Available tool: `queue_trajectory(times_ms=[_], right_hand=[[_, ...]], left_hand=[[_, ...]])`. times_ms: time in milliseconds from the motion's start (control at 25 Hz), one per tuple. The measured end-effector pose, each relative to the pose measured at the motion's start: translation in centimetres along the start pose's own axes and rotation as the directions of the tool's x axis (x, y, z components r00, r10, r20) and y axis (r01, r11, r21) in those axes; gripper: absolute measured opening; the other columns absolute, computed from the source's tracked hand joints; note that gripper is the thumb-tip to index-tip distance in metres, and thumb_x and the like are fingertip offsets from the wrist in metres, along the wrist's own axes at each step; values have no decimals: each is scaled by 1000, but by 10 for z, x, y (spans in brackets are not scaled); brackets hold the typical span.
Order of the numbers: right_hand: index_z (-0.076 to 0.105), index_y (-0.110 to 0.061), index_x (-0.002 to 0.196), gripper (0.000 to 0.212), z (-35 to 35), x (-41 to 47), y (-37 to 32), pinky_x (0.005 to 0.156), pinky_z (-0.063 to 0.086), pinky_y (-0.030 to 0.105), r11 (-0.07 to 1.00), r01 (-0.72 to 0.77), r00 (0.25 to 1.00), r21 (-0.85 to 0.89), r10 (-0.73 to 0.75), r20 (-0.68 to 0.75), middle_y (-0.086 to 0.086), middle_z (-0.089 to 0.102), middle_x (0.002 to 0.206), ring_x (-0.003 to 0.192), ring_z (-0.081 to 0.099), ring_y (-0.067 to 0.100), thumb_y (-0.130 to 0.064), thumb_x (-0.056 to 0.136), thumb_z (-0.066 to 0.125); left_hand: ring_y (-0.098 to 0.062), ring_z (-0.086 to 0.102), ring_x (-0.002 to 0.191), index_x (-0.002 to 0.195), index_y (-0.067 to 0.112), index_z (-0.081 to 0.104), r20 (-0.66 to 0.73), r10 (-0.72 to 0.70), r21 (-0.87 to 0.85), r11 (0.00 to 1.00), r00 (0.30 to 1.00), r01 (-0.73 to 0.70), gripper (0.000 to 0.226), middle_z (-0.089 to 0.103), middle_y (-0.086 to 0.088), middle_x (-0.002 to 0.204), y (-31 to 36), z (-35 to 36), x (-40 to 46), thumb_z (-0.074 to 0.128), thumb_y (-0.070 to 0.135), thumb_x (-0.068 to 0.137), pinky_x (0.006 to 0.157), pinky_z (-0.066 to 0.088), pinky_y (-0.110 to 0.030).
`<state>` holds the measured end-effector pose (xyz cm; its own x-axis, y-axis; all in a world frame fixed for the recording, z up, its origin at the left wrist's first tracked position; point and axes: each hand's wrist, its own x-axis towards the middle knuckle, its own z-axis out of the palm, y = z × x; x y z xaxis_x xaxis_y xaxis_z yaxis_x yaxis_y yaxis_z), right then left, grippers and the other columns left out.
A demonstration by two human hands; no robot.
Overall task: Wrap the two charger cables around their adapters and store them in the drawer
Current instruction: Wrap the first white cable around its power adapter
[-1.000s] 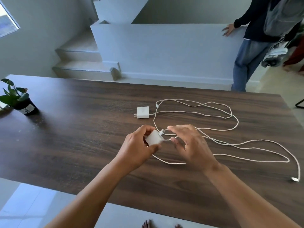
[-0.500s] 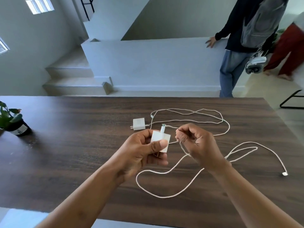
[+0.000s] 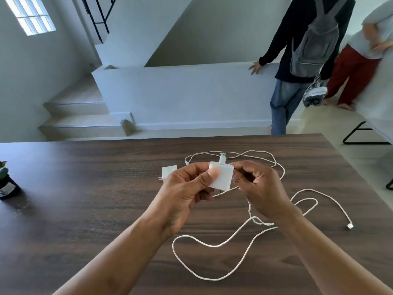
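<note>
My left hand (image 3: pixel 187 188) grips a white adapter (image 3: pixel 222 177) above the dark wooden table (image 3: pixel 85 209), thumb on its front face, its plug pointing up. My right hand (image 3: pixel 261 188) sits just right of the adapter, fingers curled round its white cable (image 3: pixel 212 244). That cable falls from my right hand and loops over the table toward me, ending in a plug (image 3: pixel 349 226) at the right. A second white adapter (image 3: pixel 169 172) lies on the table behind my left hand, its cable (image 3: pixel 263 153) looping behind both hands. No drawer is in view.
A small potted plant (image 3: pixel 6 182) stands at the table's left edge. Beyond the table are steps and a low white wall (image 3: pixel 180 94). Two people (image 3: pixel 306 60) stand at the back right, near a black-legged seat (image 3: pixel 365 135).
The adapter has been lifted off the table and turned upright in my left hand. My right hand drew in close to it with the cable. The camera tilted up.
</note>
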<state>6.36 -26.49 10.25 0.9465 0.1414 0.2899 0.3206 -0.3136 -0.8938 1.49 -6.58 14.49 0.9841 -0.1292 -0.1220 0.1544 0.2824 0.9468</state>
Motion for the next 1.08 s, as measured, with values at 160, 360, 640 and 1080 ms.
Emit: queue_trajectory(times_ms=[160,360,640,1080], right_hand=[[82,-27,107,15,1,-10,-2,67,51,30,1000,18,997,1,-18,75,-8,75,82,70,64,5,-25,95,74],[77,-17,104,24,-3,-12,-15,67,52,46,978,183,967,-100,-161,196,9,70,80,74,63,29,-35,101,63],[77,-22,89,16,-29,-8,-41,48,39,35,985,135,961,-112,-102,256,-1,55,57,51,43,13,-33,98,69],[78,-17,93,15,-65,75,-77,66,56,37,939,313,934,-146,-276,227,2,75,77,69,68,23,-32,94,73]], left_hand=[[-15,65,58,108,-2,74,-180,150,-7,988,972,-154,41,70,-10,72,5,5,18,78,25,77,60,62,-30],[-18,63,50,100,0,71,-244,128,-17,991,961,-136,33,66,-10,60,2,17,36,76,28,82,53,58,-26],[-13,63,53,102,7,72,-266,323,319,919,908,-233,17,70,-7,65,-7,23,46,74,21,94,54,53,-23],[-18,62,58,101,3,77,-106,310,222,934,945,-282,28,72,-9,76,8,18,24,79,25,85,58,56,-31]])
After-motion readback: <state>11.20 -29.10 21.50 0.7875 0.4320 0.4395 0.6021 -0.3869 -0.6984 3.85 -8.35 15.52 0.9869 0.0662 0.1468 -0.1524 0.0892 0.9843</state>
